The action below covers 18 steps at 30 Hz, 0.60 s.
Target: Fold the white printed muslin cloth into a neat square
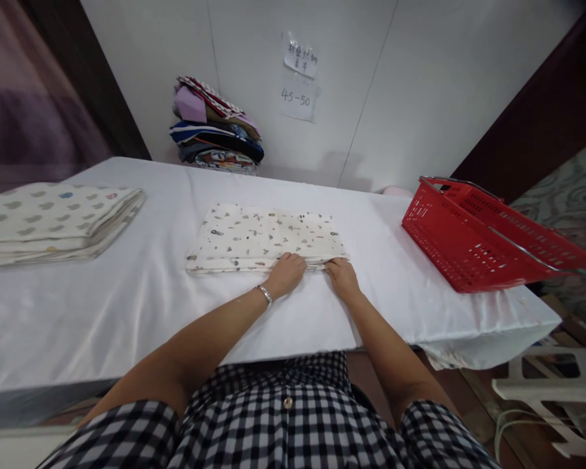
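Observation:
A folded cream cloth [266, 236] with small printed shapes lies flat in front of me, its layered edge toward my body. My left hand [287, 272], with a silver bracelet at the wrist, is closed on that near edge, right of its middle. At the near right corner my right hand [342, 277] pinches the layers. The fingertips of both hands are partly hidden at the fold.
A white satin-covered table [141, 312] bears another folded cloth [39, 215] at left and a red plastic basket [469, 241] at right. Against the wall stands a stack of folded fabrics [217, 127]. Handwritten paper signs [299, 98] hang above. A white plastic stool [551, 391] stands lower right.

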Each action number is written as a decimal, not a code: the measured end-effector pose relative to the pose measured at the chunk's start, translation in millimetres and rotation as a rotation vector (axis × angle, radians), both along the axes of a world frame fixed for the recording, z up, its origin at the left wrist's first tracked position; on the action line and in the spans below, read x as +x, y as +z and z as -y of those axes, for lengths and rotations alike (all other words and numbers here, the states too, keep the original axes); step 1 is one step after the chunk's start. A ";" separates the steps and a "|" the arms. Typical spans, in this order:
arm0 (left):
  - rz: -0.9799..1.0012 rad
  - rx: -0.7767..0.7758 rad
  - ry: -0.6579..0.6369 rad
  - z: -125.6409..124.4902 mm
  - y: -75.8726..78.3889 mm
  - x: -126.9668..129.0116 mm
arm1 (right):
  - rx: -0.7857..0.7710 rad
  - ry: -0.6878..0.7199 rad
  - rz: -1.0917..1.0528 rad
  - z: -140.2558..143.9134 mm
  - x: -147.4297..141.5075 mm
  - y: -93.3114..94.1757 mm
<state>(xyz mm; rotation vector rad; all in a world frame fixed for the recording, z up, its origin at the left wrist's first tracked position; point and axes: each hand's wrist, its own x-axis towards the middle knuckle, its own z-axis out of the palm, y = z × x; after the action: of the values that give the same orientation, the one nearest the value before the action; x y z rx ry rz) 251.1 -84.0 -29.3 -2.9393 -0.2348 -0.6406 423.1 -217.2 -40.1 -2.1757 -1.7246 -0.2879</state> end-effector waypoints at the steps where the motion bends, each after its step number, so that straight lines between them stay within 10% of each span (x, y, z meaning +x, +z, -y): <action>1: 0.001 -0.001 0.002 0.1 0.4 0.0 | -0.001 0.002 0.000 0.0 0.2 -0.3; 18: -0.008 -0.135 0.016 -0.9 2.9 2.3 | -0.056 -0.031 0.070 1.1 -5.3 5.6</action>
<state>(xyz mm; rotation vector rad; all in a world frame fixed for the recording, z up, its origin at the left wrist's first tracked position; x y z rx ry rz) 253.4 -83.0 -26.4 -3.0638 -0.3128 -0.6346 417.8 -218.3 -34.5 -2.2598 -1.7570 -0.3311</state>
